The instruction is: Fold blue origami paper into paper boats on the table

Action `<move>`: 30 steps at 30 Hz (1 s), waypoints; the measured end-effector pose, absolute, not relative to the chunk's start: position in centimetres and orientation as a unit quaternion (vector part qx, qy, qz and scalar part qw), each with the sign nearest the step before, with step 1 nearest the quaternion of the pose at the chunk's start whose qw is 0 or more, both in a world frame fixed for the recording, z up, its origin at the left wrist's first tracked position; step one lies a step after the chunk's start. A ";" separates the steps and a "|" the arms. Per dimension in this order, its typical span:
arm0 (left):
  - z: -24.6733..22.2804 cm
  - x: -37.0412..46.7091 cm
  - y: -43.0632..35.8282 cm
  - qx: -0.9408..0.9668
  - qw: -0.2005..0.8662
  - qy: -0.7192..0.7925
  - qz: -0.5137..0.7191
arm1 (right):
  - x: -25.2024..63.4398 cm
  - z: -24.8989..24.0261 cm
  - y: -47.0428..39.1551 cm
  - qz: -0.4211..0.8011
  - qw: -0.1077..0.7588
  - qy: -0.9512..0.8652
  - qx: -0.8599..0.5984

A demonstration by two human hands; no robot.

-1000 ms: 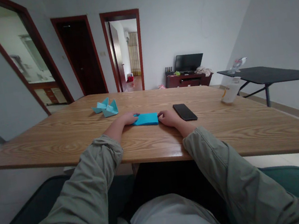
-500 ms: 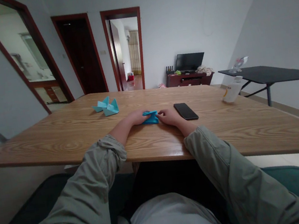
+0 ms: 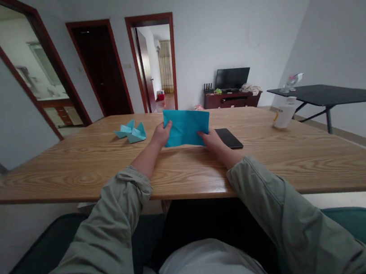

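A creased sheet of blue paper point(image 3: 186, 127) is held up over the wooden table, spread wide between both hands. At its left edge my left hand point(image 3: 162, 134) is closed, the thumb lying on the near face. My right hand point(image 3: 212, 139) grips the lower right part, its thumb also on the near face. The fingers behind the paper are hidden. To the left on the table rests a light blue folded-paper piece point(image 3: 131, 131) with pointed corners. Just beyond my right hand lies a black phone point(image 3: 230, 138), partly covered by that hand.
On the wooden table point(image 3: 82, 171), a whitish plastic bottle point(image 3: 284, 113) stands at the right. Behind it is a black folding table point(image 3: 330, 92) with a clear bottle point(image 3: 293, 81) on it. A television point(image 3: 232, 78) sits on a dark red cabinet by the far wall.
The blue paper was a small folded bundle low on the table; now it is unfolded into a wide sheet and raised. My right hand has taken hold of its right side.
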State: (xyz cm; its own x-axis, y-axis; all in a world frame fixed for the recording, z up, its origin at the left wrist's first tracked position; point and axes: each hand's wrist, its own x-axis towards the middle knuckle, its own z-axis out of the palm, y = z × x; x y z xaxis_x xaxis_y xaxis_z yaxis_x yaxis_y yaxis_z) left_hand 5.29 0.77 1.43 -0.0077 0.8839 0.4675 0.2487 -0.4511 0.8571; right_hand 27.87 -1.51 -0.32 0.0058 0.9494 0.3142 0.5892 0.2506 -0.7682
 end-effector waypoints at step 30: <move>-0.3 2.8 2.6 0.695 0.287 0.500 0.429 | 28.9 -0.6 -1.3 0.198 0.441 -0.657 -0.578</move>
